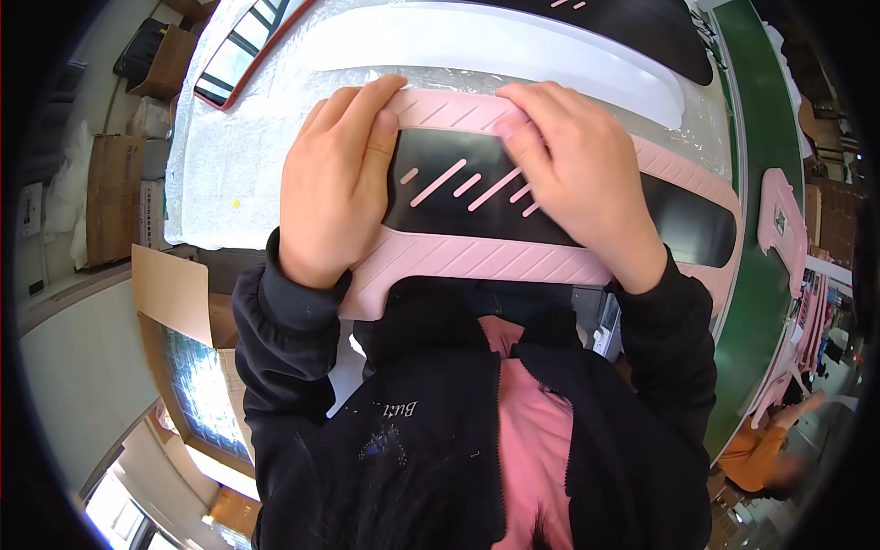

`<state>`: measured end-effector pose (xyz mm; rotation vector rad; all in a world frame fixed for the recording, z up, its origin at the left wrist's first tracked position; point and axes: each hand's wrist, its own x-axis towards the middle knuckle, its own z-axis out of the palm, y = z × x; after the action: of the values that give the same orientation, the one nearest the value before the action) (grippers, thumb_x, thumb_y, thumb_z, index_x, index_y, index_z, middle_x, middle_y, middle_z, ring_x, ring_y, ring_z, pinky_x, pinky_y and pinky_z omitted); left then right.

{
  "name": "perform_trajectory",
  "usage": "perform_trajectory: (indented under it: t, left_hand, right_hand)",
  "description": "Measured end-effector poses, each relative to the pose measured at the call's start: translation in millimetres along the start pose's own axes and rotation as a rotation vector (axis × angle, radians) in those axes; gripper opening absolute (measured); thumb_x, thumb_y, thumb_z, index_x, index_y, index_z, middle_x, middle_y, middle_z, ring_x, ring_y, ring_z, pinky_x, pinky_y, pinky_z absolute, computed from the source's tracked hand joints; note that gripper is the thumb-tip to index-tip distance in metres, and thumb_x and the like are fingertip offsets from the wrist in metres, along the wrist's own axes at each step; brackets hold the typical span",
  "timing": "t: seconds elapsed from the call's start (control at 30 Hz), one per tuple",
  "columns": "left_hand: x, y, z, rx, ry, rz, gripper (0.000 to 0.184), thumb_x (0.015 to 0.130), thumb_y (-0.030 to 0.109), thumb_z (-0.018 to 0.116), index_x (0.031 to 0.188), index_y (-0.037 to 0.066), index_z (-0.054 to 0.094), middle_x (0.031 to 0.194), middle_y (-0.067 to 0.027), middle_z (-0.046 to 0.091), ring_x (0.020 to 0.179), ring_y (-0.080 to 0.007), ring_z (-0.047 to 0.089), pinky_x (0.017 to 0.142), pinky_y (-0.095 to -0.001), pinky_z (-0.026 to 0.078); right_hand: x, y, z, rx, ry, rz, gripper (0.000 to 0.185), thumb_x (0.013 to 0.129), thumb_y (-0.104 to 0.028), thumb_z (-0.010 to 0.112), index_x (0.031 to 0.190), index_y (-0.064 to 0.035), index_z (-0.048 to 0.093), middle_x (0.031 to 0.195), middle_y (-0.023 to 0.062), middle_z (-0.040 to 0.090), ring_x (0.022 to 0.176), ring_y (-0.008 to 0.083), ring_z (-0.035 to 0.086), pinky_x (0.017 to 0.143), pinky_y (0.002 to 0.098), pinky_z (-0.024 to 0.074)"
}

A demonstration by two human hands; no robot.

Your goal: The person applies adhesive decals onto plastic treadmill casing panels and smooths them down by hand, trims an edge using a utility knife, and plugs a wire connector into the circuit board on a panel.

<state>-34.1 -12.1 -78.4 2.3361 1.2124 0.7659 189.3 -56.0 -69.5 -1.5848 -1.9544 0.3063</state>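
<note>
A long pink plastic panel (495,258) lies across the front of the padded table, with diagonal grooves along its rim and a leg-like end at lower left. Set into it is a glossy black sheet (431,206) with slanted pink stripes. My left hand (335,188) is closed around the panel's left part, fingers over the far rim, thumb against it. My right hand (591,174) grips the far rim near the middle, fingers bent over it and thumb on the near side. The parts of the panel under both palms are hidden.
Beyond the panel lie a white curved strip (495,41), another black striped sheet (642,37) and a red-edged phone (249,53). A green conveyor surface (747,302) runs along the right, carrying a pink part (782,220). Cardboard boxes (115,197) stand left; a person in orange (761,454) is at lower right.
</note>
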Motion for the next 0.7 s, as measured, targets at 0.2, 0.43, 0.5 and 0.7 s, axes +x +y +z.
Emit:
perform_trajectory:
  t: [0.2,0.43,0.5,0.7]
  left_hand:
    - [-2,-8,5,-0.158,0.088,-0.003,0.034,0.104,0.026,0.046,0.124,-0.001,0.057,0.108,-0.0197,0.064,0.098,-0.0372,0.06,0.088,-0.0384,0.047]
    - [-6,-15,7,-0.518,0.056,-0.207,0.035,0.105,0.027,0.047,0.123,-0.001,0.058,0.107,-0.0183,0.065,0.098,-0.0306,0.062,0.088,-0.0347,0.047]
    - [-6,-16,6,-0.705,0.03,-0.272,0.035,0.105,0.027,0.047,0.122,-0.001,0.058,0.107,-0.0175,0.064,0.098,-0.0273,0.062,0.088,-0.0331,0.047]
    - [-6,-17,7,-0.667,0.051,-0.241,0.034,0.105,0.026,0.047,0.121,-0.002,0.059,0.107,-0.0172,0.064,0.097,-0.0253,0.063,0.087,-0.0319,0.048]
  right_hand:
    - [7,-10,-2,-0.182,-0.009,-0.082,0.044,0.087,-0.039,0.069,0.1,0.0024,0.066,0.087,0.0173,0.065,0.078,0.0352,0.064,0.07,0.0402,0.0487]
    - [8,-18,5,-0.214,-0.019,-0.036,0.042,0.089,-0.039,0.066,0.099,0.002,0.066,0.086,0.0172,0.065,0.079,0.035,0.063,0.071,0.0406,0.0484]
    - [9,-25,10,-0.382,0.046,-0.141,0.04,0.09,-0.038,0.065,0.098,0.0016,0.066,0.086,0.0169,0.064,0.081,0.0347,0.063,0.071,0.0405,0.0483]
    - [17,-10,3,-0.122,-0.096,0.013,0.036,0.093,-0.034,0.061,0.098,0.0008,0.066,0.086,0.0153,0.063,0.083,0.0339,0.062,0.073,0.04,0.0479]
